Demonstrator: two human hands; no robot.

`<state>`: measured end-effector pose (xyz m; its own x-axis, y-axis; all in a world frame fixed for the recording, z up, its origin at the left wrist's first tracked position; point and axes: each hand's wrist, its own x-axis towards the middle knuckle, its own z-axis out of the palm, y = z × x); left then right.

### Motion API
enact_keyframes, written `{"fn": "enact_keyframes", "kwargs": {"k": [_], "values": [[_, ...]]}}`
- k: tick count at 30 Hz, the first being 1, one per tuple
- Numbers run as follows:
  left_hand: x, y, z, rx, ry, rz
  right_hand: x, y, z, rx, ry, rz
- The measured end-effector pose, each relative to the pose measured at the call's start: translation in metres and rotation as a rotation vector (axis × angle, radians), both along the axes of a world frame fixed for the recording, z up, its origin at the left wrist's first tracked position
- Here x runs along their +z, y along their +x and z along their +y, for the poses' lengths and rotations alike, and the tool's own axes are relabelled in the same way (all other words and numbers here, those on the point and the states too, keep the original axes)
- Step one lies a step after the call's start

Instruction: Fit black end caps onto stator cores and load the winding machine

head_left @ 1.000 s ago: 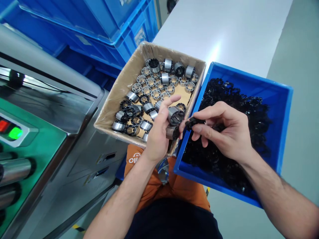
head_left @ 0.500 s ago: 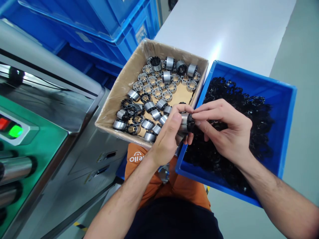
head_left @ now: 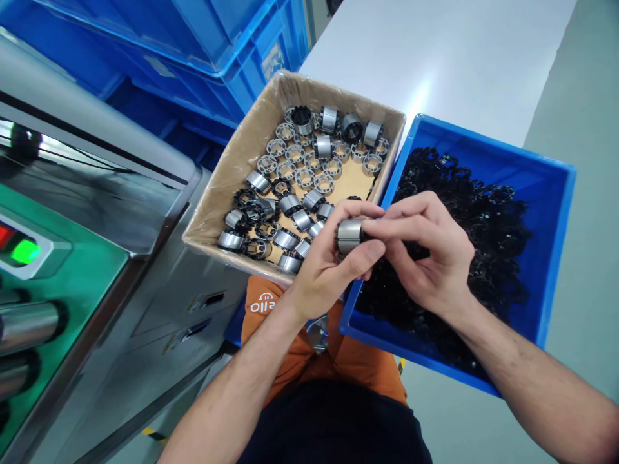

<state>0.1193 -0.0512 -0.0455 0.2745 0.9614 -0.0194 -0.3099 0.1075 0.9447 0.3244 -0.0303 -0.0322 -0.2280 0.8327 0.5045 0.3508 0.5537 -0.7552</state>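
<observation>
My left hand [head_left: 329,258] is wrapped round a silver motor stator core [head_left: 349,236], held on its side above the gap between the two containers. Black teeth show along the core's left edge. The left thumb reaches across to the right end. My right hand [head_left: 425,248] pinches that right end with bent fingers, which largely hide the black part there. Below and to the left, a plastic-lined cardboard box [head_left: 213,200] holds several similar cores, some with black toothed end caps and some bare. To the right, a blue bin [head_left: 556,258] holds a heap of black plastic end caps [head_left: 464,193].
Behind both containers stretches a white tabletop [head_left: 435,51]. Blue crates [head_left: 193,58] are stacked at the upper left. A machine with a green panel [head_left: 82,283] and a lit green button [head_left: 25,252] stands at the left.
The core has turned and shifted slightly left between my hands. My left thumb has moved to its right end, and my right fingers now cover the black cap that showed there earlier.
</observation>
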Motion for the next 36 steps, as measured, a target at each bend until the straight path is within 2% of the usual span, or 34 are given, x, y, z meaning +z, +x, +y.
{"fn": "enact_keyframes", "kwargs": {"k": [2, 4, 6, 8, 11, 16, 19, 22, 25, 32, 36], "values": [[0.002, -0.01, 0.006, 0.098, 0.107, 0.128, -0.001, 0.015, 0.017, -0.043, -0.051, -0.051], [0.006, -0.023, 0.013, 0.153, 0.184, 0.423, -0.006, 0.035, 0.037, -0.146, -0.142, -0.2], [0.011, -0.037, 0.019, 0.152, 0.207, 0.755, -0.014, 0.051, 0.053, -0.194, -0.305, -0.511], [0.013, -0.045, 0.024, 0.192, 0.202, 0.903, -0.023, 0.058, 0.059, -0.143, -0.494, -0.848], [0.009, -0.043, 0.026, 0.302, 0.166, 0.741, -0.032, 0.05, 0.056, -0.069, -0.641, -1.082], [-0.003, -0.008, 0.022, 0.281, -0.024, 0.259, -0.028, 0.028, 0.043, -0.083, -0.643, -1.174], [-0.005, 0.007, 0.021, 0.295, -0.144, 0.077, -0.025, 0.021, 0.039, -0.13, -0.638, -1.217], [-0.004, 0.007, 0.02, 0.335, -0.209, 0.003, -0.025, 0.017, 0.036, -0.139, -0.629, -1.234], [-0.005, 0.002, 0.018, 0.315, -0.201, -0.008, -0.028, 0.018, 0.038, -0.111, -0.617, -1.227], [0.0, -0.001, 0.017, 0.24, -0.253, -0.118, -0.031, 0.042, 0.054, -0.046, -0.624, -1.155], [0.003, 0.0, 0.017, 0.247, -0.261, -0.13, -0.034, 0.049, 0.056, 0.047, -0.652, -1.098]]}}
